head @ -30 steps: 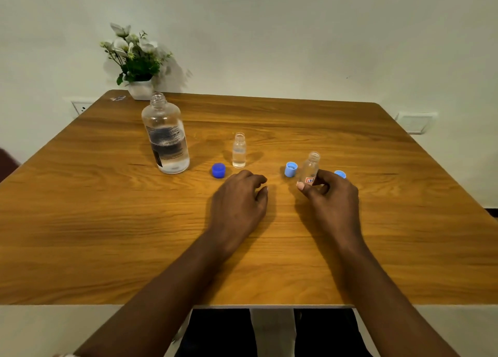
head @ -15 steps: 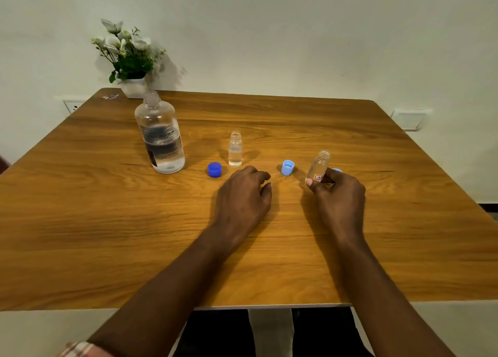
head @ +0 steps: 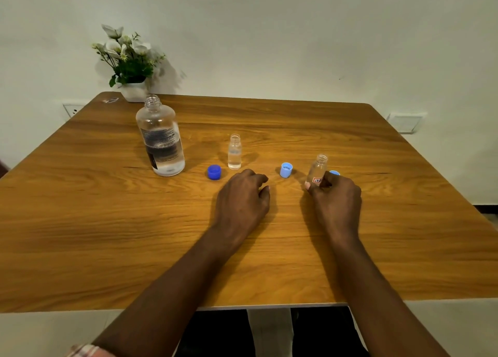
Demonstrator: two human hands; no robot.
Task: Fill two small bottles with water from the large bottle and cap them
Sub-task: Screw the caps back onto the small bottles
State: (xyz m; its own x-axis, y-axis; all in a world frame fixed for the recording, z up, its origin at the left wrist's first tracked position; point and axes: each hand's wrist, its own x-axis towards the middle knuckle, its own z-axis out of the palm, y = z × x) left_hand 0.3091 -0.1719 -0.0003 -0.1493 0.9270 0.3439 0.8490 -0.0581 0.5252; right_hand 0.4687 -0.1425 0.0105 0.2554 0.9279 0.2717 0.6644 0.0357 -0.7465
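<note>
So there's a wooden table (head: 94, 222) taking up most of the view, pushed against a pale wall. A potted plant (head: 129, 68) with white flowers sits at the far left corner.

Biggest task item is the large bottle (head: 161, 138), clear with a dark label, standing upright and uncapped toward the far left part of the table, with a little water at the bottom. Just right of its base, a dark blue cap (head: 214, 172) lies on the wood.

The left hand (head: 242, 197) rests on the table near the middle, fingers loosely curled under, holding nothing. It's just on the near side of the first small bottle (head: 234, 152), which stands upright, open, roughly half full of water, not touched by anything.

The right hand (head: 335, 195) is closed around the lower part of the second small bottle (head: 318, 169), thumb and fingers pinching its labelled base. That bottle tilts a bit with its open mouth leaning to the right and away; can't tell if its bottom is touching the table. It looks empty, or close to it.

A light blue cap (head: 286, 169) sits open side up between the two hands, near the tilted bottle. Another light blue cap (head: 334, 172) peeks out just behind the right hand's fingers.
</note>
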